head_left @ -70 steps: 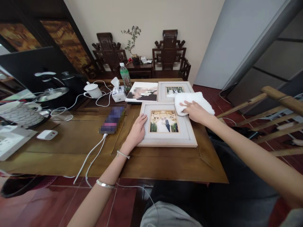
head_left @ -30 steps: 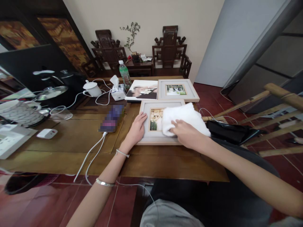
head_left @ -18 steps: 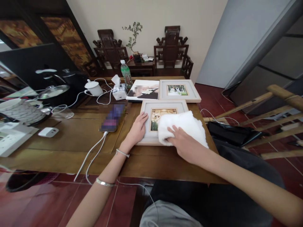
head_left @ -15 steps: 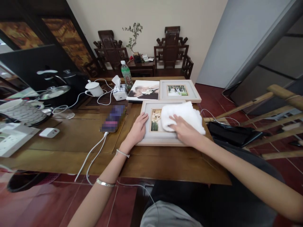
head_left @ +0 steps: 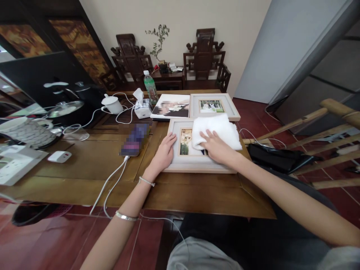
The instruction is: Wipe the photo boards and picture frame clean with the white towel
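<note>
I keep my right hand point(head_left: 213, 145) spread atop a folded white towelling cloth point(head_left: 225, 131), over a pale rectangular wooden picture frame point(head_left: 187, 160); my left hand point(head_left: 164, 153) (flat, unclenched) touches its left edge.

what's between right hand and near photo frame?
Head view: a white cloth, under the fingers of the right hand and over part of the near photo frame.

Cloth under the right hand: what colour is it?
The cloth is plain white, shown in the head view.
</note>
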### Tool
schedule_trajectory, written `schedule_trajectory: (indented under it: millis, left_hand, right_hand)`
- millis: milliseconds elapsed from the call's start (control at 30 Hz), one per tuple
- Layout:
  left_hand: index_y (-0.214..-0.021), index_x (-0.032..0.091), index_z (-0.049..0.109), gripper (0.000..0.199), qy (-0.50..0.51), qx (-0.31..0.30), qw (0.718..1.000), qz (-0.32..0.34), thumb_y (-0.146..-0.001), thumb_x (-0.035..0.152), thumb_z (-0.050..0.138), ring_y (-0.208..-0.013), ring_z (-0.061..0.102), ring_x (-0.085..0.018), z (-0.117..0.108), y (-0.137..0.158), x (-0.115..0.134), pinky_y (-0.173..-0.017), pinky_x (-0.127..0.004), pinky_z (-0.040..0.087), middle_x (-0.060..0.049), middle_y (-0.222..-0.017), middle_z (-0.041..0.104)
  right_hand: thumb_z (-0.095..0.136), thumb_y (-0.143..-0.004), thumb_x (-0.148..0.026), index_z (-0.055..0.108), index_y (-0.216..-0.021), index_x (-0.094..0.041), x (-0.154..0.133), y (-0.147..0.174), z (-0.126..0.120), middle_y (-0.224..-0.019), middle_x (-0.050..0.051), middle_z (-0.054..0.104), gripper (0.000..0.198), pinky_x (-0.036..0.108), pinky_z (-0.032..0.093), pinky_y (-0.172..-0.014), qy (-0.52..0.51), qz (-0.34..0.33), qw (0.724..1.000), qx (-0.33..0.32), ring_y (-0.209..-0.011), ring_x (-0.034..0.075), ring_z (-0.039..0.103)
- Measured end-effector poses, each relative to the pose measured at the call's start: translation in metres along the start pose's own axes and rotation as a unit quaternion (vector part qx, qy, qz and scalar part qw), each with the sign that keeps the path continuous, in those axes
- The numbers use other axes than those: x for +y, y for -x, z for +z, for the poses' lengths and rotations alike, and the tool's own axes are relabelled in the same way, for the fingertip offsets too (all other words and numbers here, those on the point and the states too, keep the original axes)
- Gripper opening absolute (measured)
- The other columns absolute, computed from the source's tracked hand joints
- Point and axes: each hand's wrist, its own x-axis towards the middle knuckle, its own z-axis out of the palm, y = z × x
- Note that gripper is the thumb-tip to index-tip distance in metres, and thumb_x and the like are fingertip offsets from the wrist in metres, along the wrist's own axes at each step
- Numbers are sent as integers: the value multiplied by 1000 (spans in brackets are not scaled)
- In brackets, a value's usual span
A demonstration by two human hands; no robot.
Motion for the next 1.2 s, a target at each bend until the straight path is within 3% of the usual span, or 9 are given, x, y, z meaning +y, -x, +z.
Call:
schedule_trajectory:
  millis: [133, 300, 467, 667, 767, 867, 1033, 1200]
  left_hand:
    - [-124, 11, 55, 42, -3, 4, 1000, -8, -88, 12, 34, -134, 38, -24, 0, 0, 3, -112, -49, 30, -14, -134, 53]
    - [-126, 6, 54, 43, -14, 0, 1000, -10, -88, 13, 33, -135, 36, -24, 0, 0, 5, -113, -45, 29, -16, -136, 51]
    - [-131, 7, 48, 45, -44, -28, 999, 6, -91, 21, 34, -138, 29, -26, -1, -1, 7, -114, -49, 25, -16, -143, 43]
    - [-136, 9, 43, 47, -64, -58, 996, 16, -94, 29, 34, -141, 23, -26, -4, -1, 8, -115, -47, 22, -15, -147, 36]
    - [-136, 8, 43, 48, -71, -62, 995, 20, -94, 30, 34, -141, 23, -26, -4, -1, 8, -115, -46, 22, -15, -147, 37]
    - [-137, 11, 43, 48, -65, -60, 996, 19, -94, 30, 34, -140, 24, -26, -4, -1, 7, -115, -48, 22, -13, -147, 38]
    - [-137, 9, 41, 49, -63, -60, 996, 14, -94, 30, 34, -141, 23, -26, -3, 0, 6, -114, -48, 23, -15, -147, 37]
    - [-138, 10, 41, 48, -65, -49, 997, 14, -94, 30, 35, -140, 25, -26, -1, 0, 6, -114, -49, 23, -15, -147, 37]
  right_hand:
    - [41, -73, 5, 59, -122, -9, -32, 47, -23, -145, 24, 35, 53, 56, 32, -102, -54, -30, 995, -73, -133, 41, 30]
    - [42, -74, 1, 62, -115, -9, -65, 77, -42, -144, 24, 37, 47, 54, 37, -100, -89, -97, 988, -85, -131, 41, 35]
    - [39, -74, 3, 62, -116, -9, -66, 54, -24, -145, 23, 36, 49, 57, 29, -105, -88, -83, 992, -34, -135, 39, 27]
    - [40, -70, 6, 57, -124, -10, -6, 0, 9, -148, 20, 32, 58, 55, 24, -108, -95, -41, 992, 68, -139, 32, 20]
    - [39, -71, 7, 56, -125, -9, 22, -27, 12, -149, 20, 29, 58, 57, 22, -108, -67, -8, 991, 111, -140, 33, 19]
    - [40, -73, 7, 54, -128, -11, 36, -50, 9, -151, 17, 27, 60, 60, 22, -106, -51, 27, 992, 111, -139, 37, 18]
    - [40, -77, 5, 59, -124, -12, 22, -52, 9, -152, 15, 26, 53, 66, 20, -103, -6, 32, 998, 54, -138, 42, 14]
    - [41, -73, 6, 57, -126, -13, -22, -2, -6, -151, 17, 28, 59, 65, 24, -103, -38, -23, 999, -32, -137, 43, 19]
